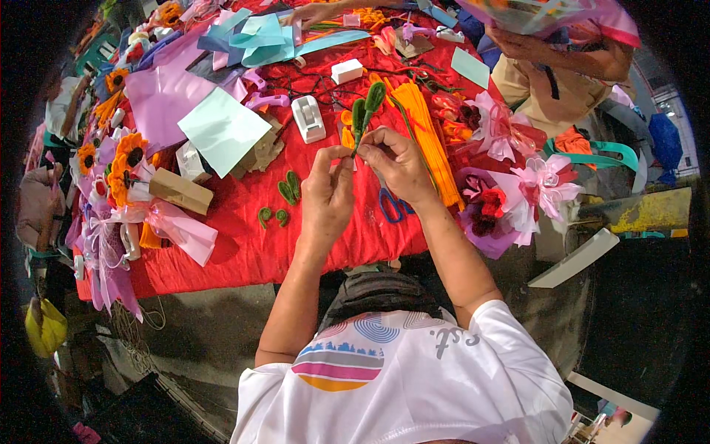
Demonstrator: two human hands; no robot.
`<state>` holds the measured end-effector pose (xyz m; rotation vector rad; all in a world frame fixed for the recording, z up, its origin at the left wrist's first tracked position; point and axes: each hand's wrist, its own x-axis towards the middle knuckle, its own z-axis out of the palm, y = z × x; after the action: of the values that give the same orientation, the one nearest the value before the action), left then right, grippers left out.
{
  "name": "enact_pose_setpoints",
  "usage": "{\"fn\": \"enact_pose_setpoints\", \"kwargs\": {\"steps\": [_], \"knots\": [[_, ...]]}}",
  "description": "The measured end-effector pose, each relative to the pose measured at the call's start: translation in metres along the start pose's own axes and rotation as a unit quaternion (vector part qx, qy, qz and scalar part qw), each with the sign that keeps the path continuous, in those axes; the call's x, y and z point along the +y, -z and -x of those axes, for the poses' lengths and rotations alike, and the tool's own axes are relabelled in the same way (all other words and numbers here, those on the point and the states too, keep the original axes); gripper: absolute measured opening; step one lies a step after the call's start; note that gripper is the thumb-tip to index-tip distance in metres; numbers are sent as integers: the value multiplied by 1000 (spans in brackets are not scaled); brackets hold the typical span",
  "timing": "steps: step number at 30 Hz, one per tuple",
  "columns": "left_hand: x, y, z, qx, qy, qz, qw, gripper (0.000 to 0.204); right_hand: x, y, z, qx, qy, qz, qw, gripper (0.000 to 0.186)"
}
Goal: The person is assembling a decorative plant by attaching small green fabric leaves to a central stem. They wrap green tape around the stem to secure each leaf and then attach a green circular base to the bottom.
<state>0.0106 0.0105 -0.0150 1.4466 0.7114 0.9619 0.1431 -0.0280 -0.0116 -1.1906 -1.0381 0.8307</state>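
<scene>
Above the red-covered table, both hands pinch the base of a green pipe-cleaner leaf piece (360, 115) with upright fuzzy leaf loops. My left hand (330, 191) closes thumb and fingers on its lower end. From the other side, my right hand (398, 163) grips the same base, fingertips nearly touching the left ones. Another green leaf pair (289, 189) lies on the cloth left of my left hand, with two small green curls (273, 217) nearer me. Blue-handled scissors (394, 206) lie partly hidden beneath my right hand. Beside it stretches a bundle of orange pipe cleaners (423, 133).
A white tape dispenser (308, 120) and a pale paper sheet (224, 132) lie on the red cloth (244, 255). Wrapped flower bouquets (510, 189) crowd the right edge, sunflowers (127, 159) the left. Across the right corner, another person (551, 81) holds a wrapped bouquet.
</scene>
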Motion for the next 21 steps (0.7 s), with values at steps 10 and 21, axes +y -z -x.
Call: {"fn": "enact_pose_setpoints", "kwargs": {"steps": [10, 21], "knots": [[5, -6, -1, 37, -8, 36, 999, 9, -5, 9, -5, -4, 66, 126, 990, 12], [-3, -3, -2, 69, -32, -41, 996, 12, -12, 9, -6, 10, 120, 222, 968, 11]]}}
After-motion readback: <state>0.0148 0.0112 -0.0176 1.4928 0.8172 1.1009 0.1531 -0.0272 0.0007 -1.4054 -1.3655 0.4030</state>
